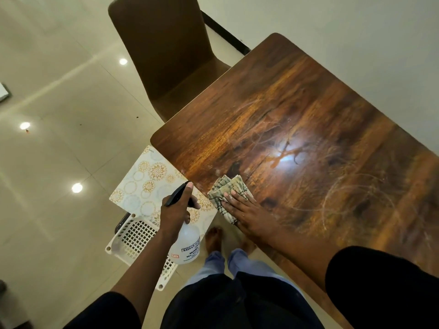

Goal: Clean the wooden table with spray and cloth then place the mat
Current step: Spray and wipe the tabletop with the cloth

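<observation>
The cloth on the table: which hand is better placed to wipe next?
The right hand. It already presses flat on the cloth on the wooden table. The left hand grips the spray bottle off the table's edge.

The person wears a black top with short sleeves [380, 281] that end above the elbows, so both forearms are bare. The trousers [218, 264] are light blue, loose at the ankle. The feet [213, 241] are bare. No watch or ring shows on the left hand [177, 207] or the right hand [249, 210].
</observation>
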`<state>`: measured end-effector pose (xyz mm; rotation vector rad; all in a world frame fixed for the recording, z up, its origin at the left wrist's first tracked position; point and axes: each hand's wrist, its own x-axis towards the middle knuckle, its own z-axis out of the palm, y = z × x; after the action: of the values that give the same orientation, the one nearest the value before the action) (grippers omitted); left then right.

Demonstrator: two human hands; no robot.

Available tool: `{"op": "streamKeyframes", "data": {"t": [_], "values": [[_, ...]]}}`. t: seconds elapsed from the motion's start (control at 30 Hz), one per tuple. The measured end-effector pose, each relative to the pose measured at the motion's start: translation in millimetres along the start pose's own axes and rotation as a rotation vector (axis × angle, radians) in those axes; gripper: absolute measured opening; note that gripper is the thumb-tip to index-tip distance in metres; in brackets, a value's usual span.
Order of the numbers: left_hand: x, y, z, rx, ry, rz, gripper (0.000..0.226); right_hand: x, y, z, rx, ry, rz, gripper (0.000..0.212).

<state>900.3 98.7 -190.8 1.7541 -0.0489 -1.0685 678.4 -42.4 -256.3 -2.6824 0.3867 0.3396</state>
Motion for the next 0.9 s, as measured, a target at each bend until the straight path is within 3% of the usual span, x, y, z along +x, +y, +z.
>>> {"op": "streamKeyframes", "data": {"t": [0.13,0.4,0.5,0.63,0.73,0.9], "values": [[2,-3,1,-0.006,-0.062,0.051,0.017,29,-14,-7,0.015,0.016,0.000,0.066],[2,-6,-7,-0.032,0.051,0.046,0.034,151,-54,-42,0.009,0.033,-0.018,0.063],[7,-11,-9,-0.019,0.111,0.008,0.014,179,-67,-50,-0.013,0.025,0.032,0.071],[8,-6,-7,0.008,0.085,0.019,0.011,156,-62,-41,0.049,0.102,0.025,0.064],[5,1,-3,-0.004,0.036,0.056,0.037,109,-43,-29,0.132,0.146,0.062,0.062],[6,2,4,0.040,-0.029,0.045,0.043,36,-11,-17,0.201,0.204,0.414,0.067]]}}
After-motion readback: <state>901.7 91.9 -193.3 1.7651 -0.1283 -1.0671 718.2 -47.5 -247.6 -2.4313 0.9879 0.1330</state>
